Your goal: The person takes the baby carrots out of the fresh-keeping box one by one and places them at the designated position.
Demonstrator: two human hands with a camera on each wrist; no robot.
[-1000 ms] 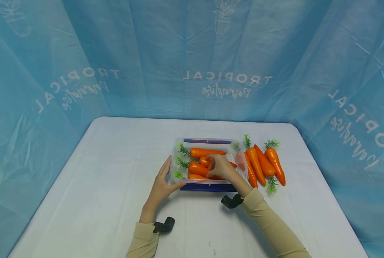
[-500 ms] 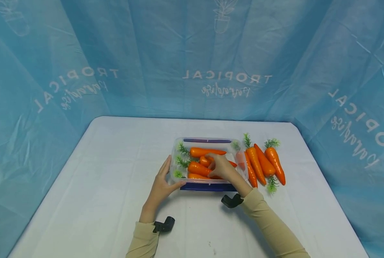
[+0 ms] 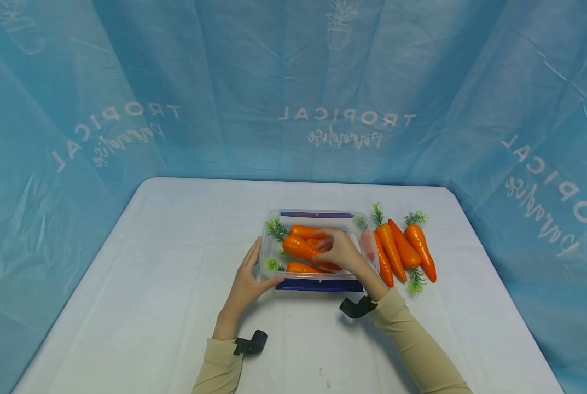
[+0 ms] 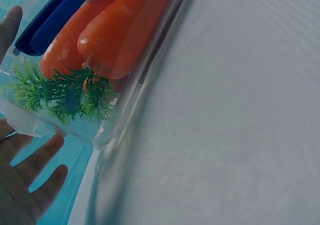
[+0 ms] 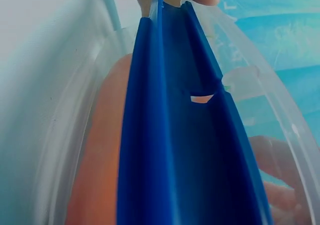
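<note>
A clear plastic storage box [image 3: 370, 272] with blue side latches [image 3: 318, 285] stands on the white table, several orange toy carrots with green tops inside. My left hand [image 3: 246, 284] braces its near left corner, thumb along the front rim and fingers against the left end; the left wrist view shows those fingers [image 4: 44, 157] spread and fairly straight. Reaching in from the right, my right hand [image 3: 341, 251] pinches a carrot [image 3: 300, 248] that slants over the others, its thick end pointing left. That hand covers the carrot's tip. Through the clear wall, right fingers [image 5: 277, 172] show in the right wrist view.
Right of the box lie several loose carrots, among them an upright one [image 3: 391, 253], one with its top toward me [image 3: 405, 249] and an outer one [image 3: 421, 251]. A blue printed curtain [image 3: 293, 82] surrounds the table [image 3: 190, 235] at the back and sides.
The carrot in my right hand has shifted slightly left and up, now overlapping the carrots behind it. My right hand has risen slightly. The left hand and the box stay in place.
</note>
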